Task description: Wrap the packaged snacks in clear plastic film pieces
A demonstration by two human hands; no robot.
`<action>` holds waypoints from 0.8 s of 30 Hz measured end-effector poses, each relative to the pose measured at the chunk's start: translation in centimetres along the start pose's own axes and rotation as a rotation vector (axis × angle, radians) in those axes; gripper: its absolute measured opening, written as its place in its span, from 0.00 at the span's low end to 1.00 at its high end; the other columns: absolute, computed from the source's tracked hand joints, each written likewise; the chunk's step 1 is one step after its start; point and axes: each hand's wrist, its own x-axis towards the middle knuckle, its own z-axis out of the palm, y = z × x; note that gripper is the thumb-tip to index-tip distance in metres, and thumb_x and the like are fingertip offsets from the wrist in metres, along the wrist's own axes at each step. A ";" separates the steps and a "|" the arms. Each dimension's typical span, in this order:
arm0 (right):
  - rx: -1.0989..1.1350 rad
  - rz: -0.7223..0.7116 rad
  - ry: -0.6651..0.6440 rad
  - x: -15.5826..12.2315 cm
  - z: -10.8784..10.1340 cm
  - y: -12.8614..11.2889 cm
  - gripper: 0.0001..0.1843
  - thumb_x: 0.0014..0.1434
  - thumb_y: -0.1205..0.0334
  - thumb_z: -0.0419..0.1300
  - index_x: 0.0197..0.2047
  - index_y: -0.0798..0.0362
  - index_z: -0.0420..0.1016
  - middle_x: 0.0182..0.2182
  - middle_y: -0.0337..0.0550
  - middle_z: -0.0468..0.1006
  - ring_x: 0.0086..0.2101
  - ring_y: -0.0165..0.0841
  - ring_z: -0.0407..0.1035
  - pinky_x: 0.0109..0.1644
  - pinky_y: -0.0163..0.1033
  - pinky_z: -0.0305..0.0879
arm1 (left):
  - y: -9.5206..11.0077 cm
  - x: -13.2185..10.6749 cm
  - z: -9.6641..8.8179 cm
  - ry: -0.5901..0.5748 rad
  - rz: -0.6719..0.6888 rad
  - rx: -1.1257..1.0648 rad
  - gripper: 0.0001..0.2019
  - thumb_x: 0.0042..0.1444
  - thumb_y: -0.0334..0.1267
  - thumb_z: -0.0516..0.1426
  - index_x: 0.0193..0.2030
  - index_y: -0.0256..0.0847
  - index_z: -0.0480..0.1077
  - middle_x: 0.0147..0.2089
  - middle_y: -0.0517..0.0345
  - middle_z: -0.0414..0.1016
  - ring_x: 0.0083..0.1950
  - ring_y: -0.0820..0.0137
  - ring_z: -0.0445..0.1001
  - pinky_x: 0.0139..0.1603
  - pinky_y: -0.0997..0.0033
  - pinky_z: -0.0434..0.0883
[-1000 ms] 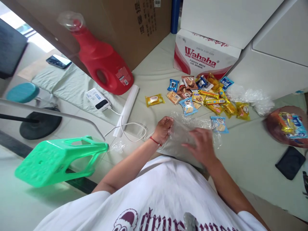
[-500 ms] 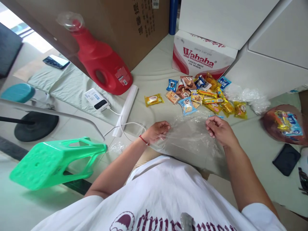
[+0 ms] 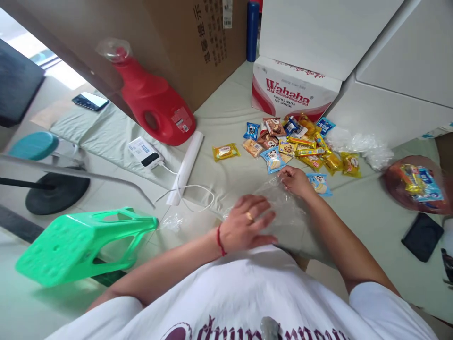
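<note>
A clear plastic bag [image 3: 283, 208] lies on the pale cloth in front of me. My left hand [image 3: 246, 226], with a ring and a red wrist string, lies flat on the bag's near part, fingers stretched out. My right hand [image 3: 295, 181] is closed in a pinch on the bag's far edge. Just beyond it lies a pile of several wrapped snacks [image 3: 297, 144], with a blue packet [image 3: 318, 183] next to my right hand and a yellow packet [image 3: 225, 151] apart on the left.
A red jug [image 3: 152, 101], a power bank [image 3: 145, 153] with a white cable, a white roll [image 3: 186, 167], a Wahaha box [image 3: 293, 92] and a big cardboard box [image 3: 191, 42] stand behind. A green stool [image 3: 85, 243] lies left. Crumpled plastic [image 3: 364, 144], a brown bowl [image 3: 417, 186] and a black pad [image 3: 423, 236] lie right.
My left hand has let go of the bag's left edge and now lies flat on the bag. My right hand has moved left along the far edge, still pinching it.
</note>
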 end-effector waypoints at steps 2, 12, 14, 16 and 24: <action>0.012 0.018 0.022 0.0 -0.1 0.4 0.12 0.49 0.57 0.58 0.37 0.52 0.74 0.22 0.31 0.69 0.18 0.26 0.61 0.23 0.33 0.56 | 0.6 -0.3 2.4 -0.128 0.074 0.086 0.20 0.70 0.52 0.55 0.59 0.41 0.71 0.56 0.45 0.79 0.63 0.54 0.73 0.67 0.44 0.65; -0.071 -0.011 -0.043 2.3 -3.8 0.9 0.14 0.53 0.49 0.64 0.34 0.52 0.75 0.17 0.31 0.66 0.18 0.27 0.57 0.24 0.32 0.52 | -2.1 -4.4 0.1 -0.609 0.246 -0.212 0.10 0.72 0.38 0.53 0.43 0.42 0.76 0.41 0.50 0.82 0.45 0.65 0.78 0.48 0.66 0.75; -0.130 -0.013 -0.098 3.0 -3.5 0.6 0.15 0.54 0.48 0.64 0.35 0.52 0.76 0.18 0.31 0.66 0.19 0.27 0.57 0.25 0.33 0.53 | -1.4 -3.8 -0.6 -0.600 0.050 -0.258 0.13 0.72 0.40 0.52 0.51 0.40 0.76 0.51 0.46 0.82 0.50 0.64 0.79 0.50 0.66 0.76; -0.201 -0.034 -0.126 3.8 -2.9 0.2 0.15 0.56 0.49 0.63 0.36 0.53 0.77 0.19 0.31 0.67 0.20 0.27 0.58 0.27 0.33 0.54 | -0.7 -2.5 -0.3 -0.621 -0.205 -0.180 0.18 0.72 0.39 0.48 0.61 0.39 0.73 0.61 0.42 0.78 0.53 0.62 0.80 0.53 0.64 0.77; -0.774 -0.269 0.362 0.8 -4.4 -1.8 0.19 0.61 0.65 0.61 0.54 0.57 0.78 0.51 0.58 0.77 0.49 0.45 0.72 0.57 0.49 0.68 | -1.5 1.2 3.3 -0.864 -0.832 0.273 0.32 0.70 0.38 0.48 0.80 0.39 0.49 0.80 0.29 0.47 0.44 0.56 0.85 0.43 0.57 0.81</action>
